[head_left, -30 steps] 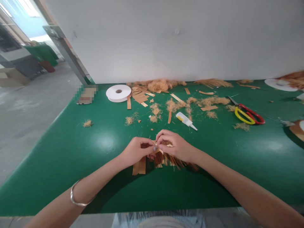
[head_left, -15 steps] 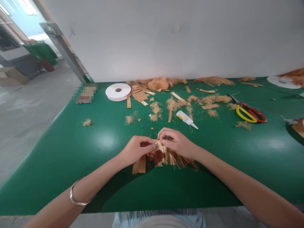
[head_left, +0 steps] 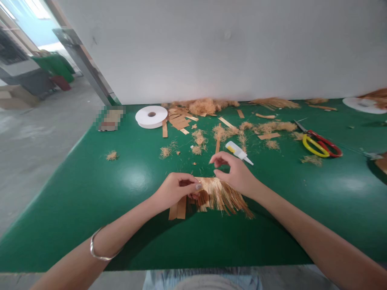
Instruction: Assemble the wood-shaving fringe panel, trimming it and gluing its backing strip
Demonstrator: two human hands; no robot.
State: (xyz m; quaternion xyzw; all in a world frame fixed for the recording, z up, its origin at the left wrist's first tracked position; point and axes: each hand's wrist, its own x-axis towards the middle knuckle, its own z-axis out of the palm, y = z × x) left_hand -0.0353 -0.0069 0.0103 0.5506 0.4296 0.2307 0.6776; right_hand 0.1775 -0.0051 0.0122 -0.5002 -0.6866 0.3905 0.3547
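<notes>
A fringe of brown strands (head_left: 222, 195) lies on the green table in front of me, its loose ends fanned toward my body. My left hand (head_left: 178, 189) pinches the fringe's upper left part between thumb and fingers. Flat brown strips (head_left: 177, 209) stick out below that hand. Just above the fringe's upper right edge is my right hand (head_left: 234, 173), thumb and fingers curled but apart, with nothing seen between them. Beyond the right hand lies a small white glue bottle (head_left: 237, 151) with a pointed nozzle.
Scissors (head_left: 320, 145) with red and yellow handles lie at the right. A white tape roll (head_left: 151, 117) sits at the back left, beside cut brown strips (head_left: 178, 121). Tangled fibre tufts (head_left: 208, 106) are scattered along the white wall (head_left: 211, 52). A blurred-out object (head_left: 110, 119) rests at the left edge.
My right hand has let go of the fringe's top edge and lifted a little up and right, its fingers parting. My left hand keeps its place on the fringe.
</notes>
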